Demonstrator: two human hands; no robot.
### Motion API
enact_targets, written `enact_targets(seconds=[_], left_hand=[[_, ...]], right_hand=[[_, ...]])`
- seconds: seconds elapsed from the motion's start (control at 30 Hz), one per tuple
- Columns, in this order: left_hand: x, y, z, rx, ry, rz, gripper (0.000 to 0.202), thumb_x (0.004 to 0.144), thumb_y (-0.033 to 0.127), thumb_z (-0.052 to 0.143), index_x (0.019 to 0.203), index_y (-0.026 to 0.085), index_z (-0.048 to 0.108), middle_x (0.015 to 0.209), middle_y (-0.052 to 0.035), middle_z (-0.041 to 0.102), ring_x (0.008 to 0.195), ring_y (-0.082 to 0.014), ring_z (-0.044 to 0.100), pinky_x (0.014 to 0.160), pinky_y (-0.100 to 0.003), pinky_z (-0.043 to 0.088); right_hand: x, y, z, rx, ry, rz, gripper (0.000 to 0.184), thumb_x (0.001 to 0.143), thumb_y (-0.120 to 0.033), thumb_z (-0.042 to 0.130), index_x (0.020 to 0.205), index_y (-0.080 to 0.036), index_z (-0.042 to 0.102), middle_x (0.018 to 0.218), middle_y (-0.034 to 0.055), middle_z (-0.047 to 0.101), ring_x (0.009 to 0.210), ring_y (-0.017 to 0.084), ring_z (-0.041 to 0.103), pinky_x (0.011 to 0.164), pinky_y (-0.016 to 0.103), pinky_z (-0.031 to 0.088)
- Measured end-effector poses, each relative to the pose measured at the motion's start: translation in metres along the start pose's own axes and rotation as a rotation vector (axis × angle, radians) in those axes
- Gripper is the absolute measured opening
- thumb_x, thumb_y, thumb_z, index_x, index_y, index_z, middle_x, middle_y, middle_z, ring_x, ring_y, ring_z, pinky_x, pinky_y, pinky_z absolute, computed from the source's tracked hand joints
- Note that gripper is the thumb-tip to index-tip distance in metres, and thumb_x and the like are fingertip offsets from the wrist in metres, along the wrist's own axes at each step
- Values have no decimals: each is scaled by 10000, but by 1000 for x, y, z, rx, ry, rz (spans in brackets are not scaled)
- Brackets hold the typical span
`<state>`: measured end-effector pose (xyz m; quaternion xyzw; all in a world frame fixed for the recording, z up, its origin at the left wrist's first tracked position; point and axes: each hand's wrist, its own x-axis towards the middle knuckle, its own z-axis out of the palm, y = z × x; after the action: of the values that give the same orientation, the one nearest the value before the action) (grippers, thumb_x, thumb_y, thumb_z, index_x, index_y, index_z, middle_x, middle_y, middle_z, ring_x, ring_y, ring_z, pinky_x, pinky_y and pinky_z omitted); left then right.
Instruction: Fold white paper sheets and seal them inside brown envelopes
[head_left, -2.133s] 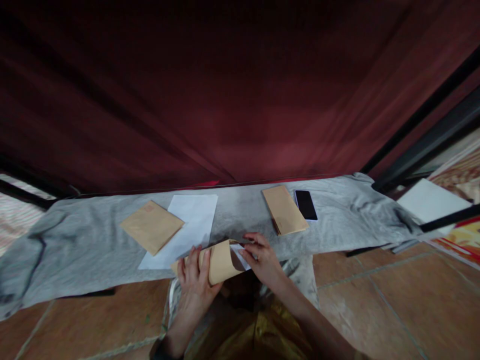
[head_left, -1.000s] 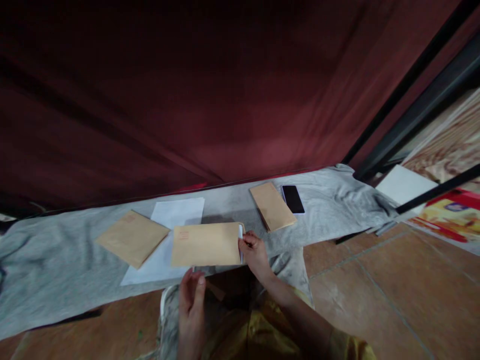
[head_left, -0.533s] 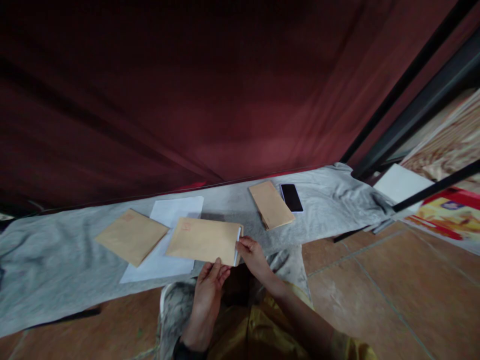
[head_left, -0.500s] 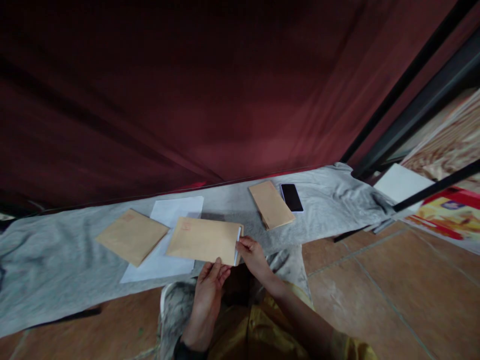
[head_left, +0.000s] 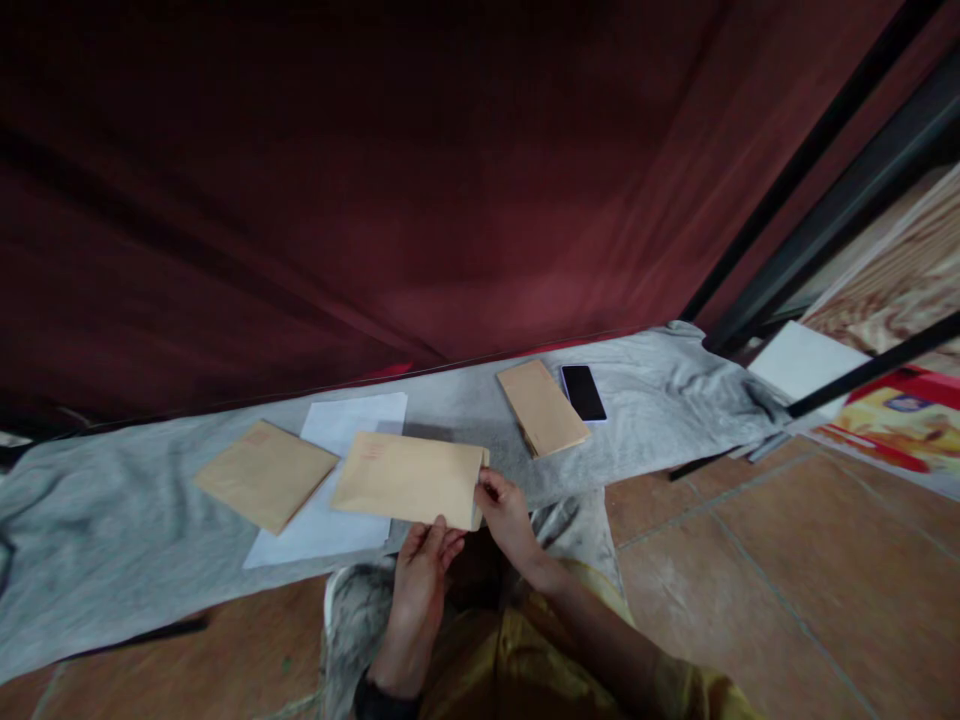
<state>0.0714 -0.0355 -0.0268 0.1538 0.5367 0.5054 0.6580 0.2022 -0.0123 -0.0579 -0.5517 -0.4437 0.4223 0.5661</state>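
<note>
A brown paper envelope with faint red print at its left end is held above the bench, its open end to the right. My left hand grips its lower edge, thumb on top and fingers beneath. At the open end, the closed fingers of my right hand pinch the mouth of the envelope. A thin pale paper edge shows there; whether the fingers also hold this paper is hidden. White sheets lie partly under the held envelope and under brown envelopes on the left.
More brown envelopes lie stacked to the right, beside a dark-screened phone. Grey cloth covers the narrow bench. A dark red curtain hangs behind it. Black metal bars and a colourful box are at the right.
The white paper at the envelope's mouth has slid further in, leaving only a thin edge visible. My right fingers stay at the opening, and my left hand keeps its grip.
</note>
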Motion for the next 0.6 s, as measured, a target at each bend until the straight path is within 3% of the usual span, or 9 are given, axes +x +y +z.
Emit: enact_targets(seconds=[0.17,0.27,0.4,0.6], left_hand=[[3,-3,0,63,-5,57,390,607,294,890,748,179,545,696,22,683,651,-133,700,612,-230,580],[1,-5,6,78,11,75,390,639,300,869,845,193,556,779,20,703,651,-145,708,594,-253,584],[-4,-9,16,102,-68,64,476,642,314,862,986,212,549,942,-15,735,716,-177,735,619,-271,578],[3,4,24,207,-140,66,504,624,268,848,1038,187,573,786,2,724,571,-129,666,524,-211,461]], right_hand=[[-3,3,2,67,129,-22,204,809,-220,560,1009,-244,530,937,6,704,882,181,686,764,285,534],[-3,4,5,156,134,19,406,814,-222,582,1199,-243,457,993,23,718,874,186,703,747,295,554],[-3,3,6,219,151,87,673,838,-249,591,1445,-225,300,966,22,725,782,183,700,680,291,564],[0,-4,-4,276,125,104,502,851,-347,603,1317,-214,473,1047,52,713,857,182,683,649,256,562]])
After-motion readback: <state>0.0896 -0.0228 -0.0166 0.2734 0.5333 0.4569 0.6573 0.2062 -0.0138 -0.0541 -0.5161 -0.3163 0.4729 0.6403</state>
